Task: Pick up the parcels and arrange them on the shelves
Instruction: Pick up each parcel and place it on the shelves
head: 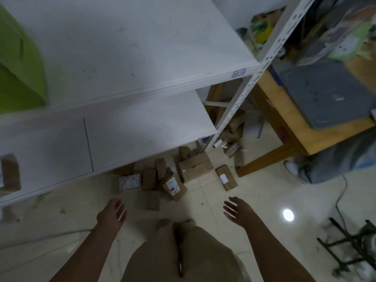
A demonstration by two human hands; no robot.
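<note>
Parcels [175, 176] of brown cardboard lie scattered on the floor [264, 200], just beyond a person's fingers [120, 208], which are released and loosely spread, grasping nothing. The left hand [113, 214] and the right hand [237, 210] hang apart, palms turned inward, above the pale tiles and either side of the wearer's khaki-trousered legs [183, 261]. Nearest the left hand sits a small plain box [149, 200]; further out are a box with a printed label [174, 186], a larger carton [195, 166] and, well to the right, a flat parcel with a white sticker [226, 177]. Behind the heap rises a white metal shelving unit: its lower shelf [142, 123] carries one brown parcel [10, 171] at the far left, its upper shelf [122, 47] a green box [18, 64]. More cardboard is piled behind the upright post [234, 110]. To the right stands a wooden desk [284, 127] bearing a grey mat [325, 92], with another person's trouser leg and shoe [293, 167] beside it.
</note>
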